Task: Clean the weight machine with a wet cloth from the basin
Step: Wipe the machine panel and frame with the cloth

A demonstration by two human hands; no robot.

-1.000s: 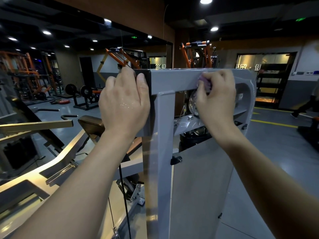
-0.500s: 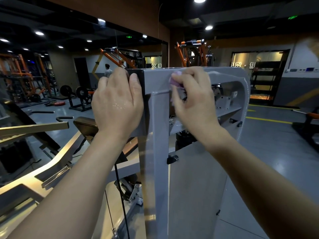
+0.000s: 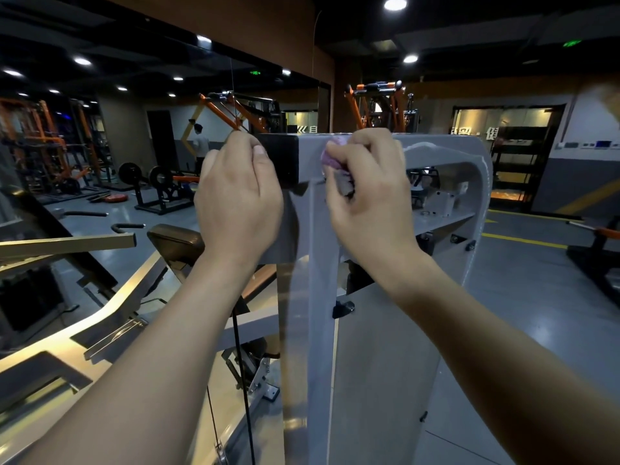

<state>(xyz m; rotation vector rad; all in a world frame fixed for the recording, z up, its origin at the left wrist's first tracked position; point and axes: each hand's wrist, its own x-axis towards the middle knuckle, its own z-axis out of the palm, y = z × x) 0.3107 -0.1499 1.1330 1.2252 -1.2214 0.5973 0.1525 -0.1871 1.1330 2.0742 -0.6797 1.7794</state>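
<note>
While left grips frame, right pinches cloth

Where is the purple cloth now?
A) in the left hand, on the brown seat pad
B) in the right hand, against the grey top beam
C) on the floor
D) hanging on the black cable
B: the right hand grips the purple cloth against the grey top beam; the left hand only holds the black end cap.
</note>
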